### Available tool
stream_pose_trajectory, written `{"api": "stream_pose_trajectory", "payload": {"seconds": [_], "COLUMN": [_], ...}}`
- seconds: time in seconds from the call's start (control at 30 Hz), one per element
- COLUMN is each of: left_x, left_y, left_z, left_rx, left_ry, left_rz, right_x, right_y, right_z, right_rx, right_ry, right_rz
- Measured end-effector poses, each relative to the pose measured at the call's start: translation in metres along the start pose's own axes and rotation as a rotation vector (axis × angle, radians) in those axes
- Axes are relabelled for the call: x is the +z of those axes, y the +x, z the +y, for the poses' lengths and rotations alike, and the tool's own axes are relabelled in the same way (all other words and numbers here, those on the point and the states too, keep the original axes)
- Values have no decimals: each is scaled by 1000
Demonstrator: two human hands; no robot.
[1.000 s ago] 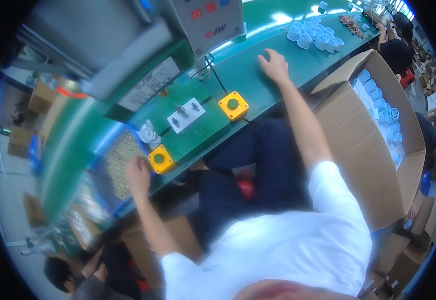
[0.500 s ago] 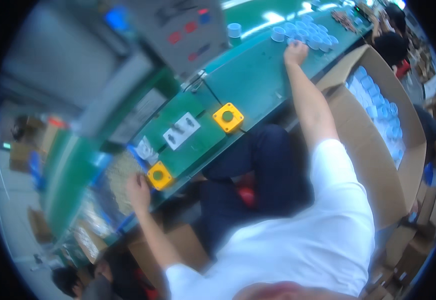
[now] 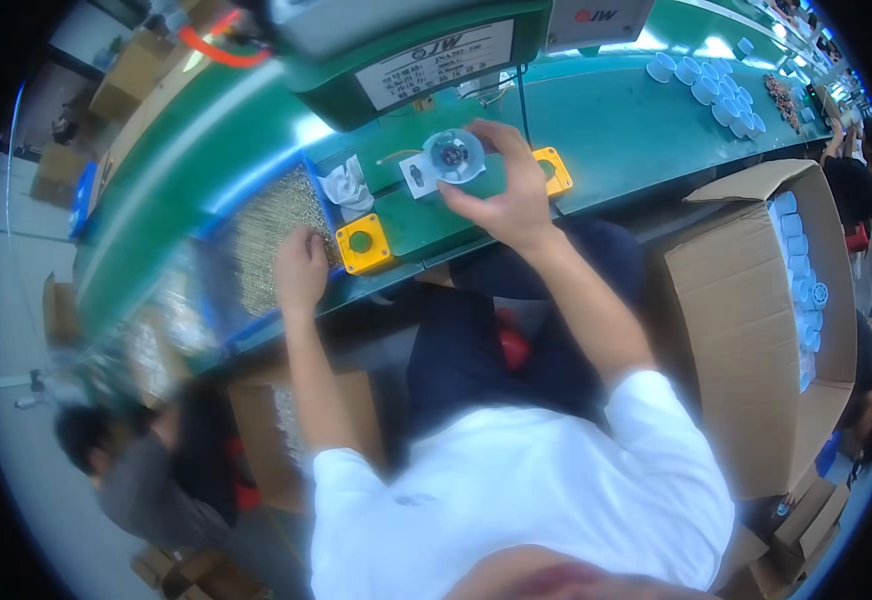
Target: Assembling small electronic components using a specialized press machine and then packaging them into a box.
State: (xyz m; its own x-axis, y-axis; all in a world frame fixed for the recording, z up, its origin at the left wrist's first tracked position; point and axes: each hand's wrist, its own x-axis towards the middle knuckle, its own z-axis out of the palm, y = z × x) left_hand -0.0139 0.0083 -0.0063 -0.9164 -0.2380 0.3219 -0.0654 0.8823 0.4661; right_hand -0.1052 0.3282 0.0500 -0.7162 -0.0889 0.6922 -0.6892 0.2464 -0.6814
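My right hand [image 3: 508, 190] grips a translucent plastic cup [image 3: 456, 157] between thumb and fingers, above a small white plate [image 3: 418, 177] on the green bench. Dark details show within the cup's round opening. At left, my left hand [image 3: 301, 268] is over the near right side of a blue-rimmed tray of small metal pins [image 3: 268, 235]. Its fingers are curled together; whatever they pinch, if anything, is hidden. Beside that hand sits a yellow box with a round green button [image 3: 362, 243]. A second yellow button box [image 3: 555, 171] is partly behind my right hand.
A green machine [image 3: 436, 70] overhangs the bench just beyond the cup. Crumpled white plastic [image 3: 348, 188] lies by the tray. More cups [image 3: 724, 98] cluster at far right. An open cardboard carton [image 3: 736, 330] of cups stands right; a co-worker [image 3: 151, 465] sits lower left.
My right hand has come back from the cup cluster to the white plate, bringing a cup. My left hand has shifted slightly onto the pin tray. The head view has turned.
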Motion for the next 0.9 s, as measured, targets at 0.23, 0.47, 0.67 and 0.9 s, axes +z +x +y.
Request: {"api": "stream_pose_trajectory", "payload": {"seconds": [0.23, 0.47, 0.67, 0.9], "left_x": [-1, -3, -5, -1], "left_y": [-5, -3, -2, -1], "left_z": [4, 5, 14, 8], "left_rx": [-43, -31, -102, -46], "left_ry": [-4, -23, -44, -27], "left_rz": [-11, 2, -28, 24], "right_x": [21, 20, 12, 4], "right_y": [11, 22, 22, 36], "right_z": [0, -3, -2, -17], "right_rx": [-163, -126, -65, 54], "right_ry": [-102, -140, -122, -137], "right_rz": [7, 0, -27, -107]}}
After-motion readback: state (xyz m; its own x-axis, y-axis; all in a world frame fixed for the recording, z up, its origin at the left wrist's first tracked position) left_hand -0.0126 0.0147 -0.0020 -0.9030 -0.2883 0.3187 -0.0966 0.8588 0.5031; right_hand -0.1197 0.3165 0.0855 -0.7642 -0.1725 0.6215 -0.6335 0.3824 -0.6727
